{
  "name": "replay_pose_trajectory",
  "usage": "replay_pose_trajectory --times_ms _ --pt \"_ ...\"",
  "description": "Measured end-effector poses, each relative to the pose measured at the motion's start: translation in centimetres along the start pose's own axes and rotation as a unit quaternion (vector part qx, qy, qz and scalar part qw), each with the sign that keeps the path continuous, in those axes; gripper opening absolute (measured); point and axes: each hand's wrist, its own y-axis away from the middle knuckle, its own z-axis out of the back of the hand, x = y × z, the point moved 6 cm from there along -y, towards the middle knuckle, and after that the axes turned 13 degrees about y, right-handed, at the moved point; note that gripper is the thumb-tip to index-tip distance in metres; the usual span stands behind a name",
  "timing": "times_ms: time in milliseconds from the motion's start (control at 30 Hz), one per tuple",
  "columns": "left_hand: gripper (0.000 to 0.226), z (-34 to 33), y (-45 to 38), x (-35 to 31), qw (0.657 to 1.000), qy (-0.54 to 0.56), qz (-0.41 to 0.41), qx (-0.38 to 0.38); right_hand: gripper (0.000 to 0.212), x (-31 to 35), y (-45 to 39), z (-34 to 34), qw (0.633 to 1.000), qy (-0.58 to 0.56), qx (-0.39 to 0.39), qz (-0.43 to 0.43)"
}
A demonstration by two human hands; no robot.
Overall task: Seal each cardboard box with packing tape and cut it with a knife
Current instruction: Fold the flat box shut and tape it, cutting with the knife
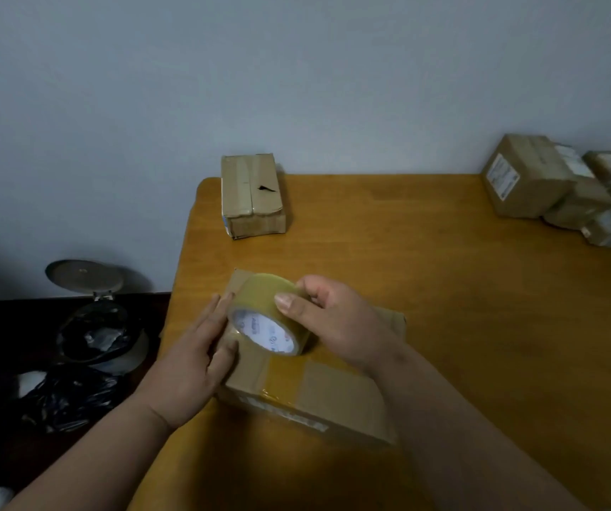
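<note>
Just right of flat left hand (195,357): tape roll (268,313) on box (315,381), right hand (333,319) clamped around it.

1. A wooden table (444,289) stands against the wall.
2. A flat box (315,392) lies near its front.
3. A small box (252,195) sits at its back left corner.
4. A pile of boxes (562,193) sits at its back right.
</note>
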Motion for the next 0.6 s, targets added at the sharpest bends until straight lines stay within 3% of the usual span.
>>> replay_pose_trajectory --times_ms 133,267,433,600 --pt "0.058 -0.2 0.2 -0.3 1.000 -0.005 0.014 -0.007 0.030 -0.6 2.7 4.6 0.990 0.130 -0.044 -0.028" --pt "0.056 -0.3 0.2 -0.7 1.000 0.004 0.027 -0.013 0.032 -1.6 6.7 8.9 0.986 0.159 0.016 -0.042" --pt "0.057 -0.4 0.5 -1.0 0.999 0.013 0.034 -0.015 0.048 -5.1 10.1 11.0 0.988 0.102 0.061 -0.104" --pt "0.056 -0.4 0.6 -1.2 0.998 0.011 0.055 -0.010 0.049 -9.9 10.9 11.7 0.976 0.081 -0.026 -0.201"
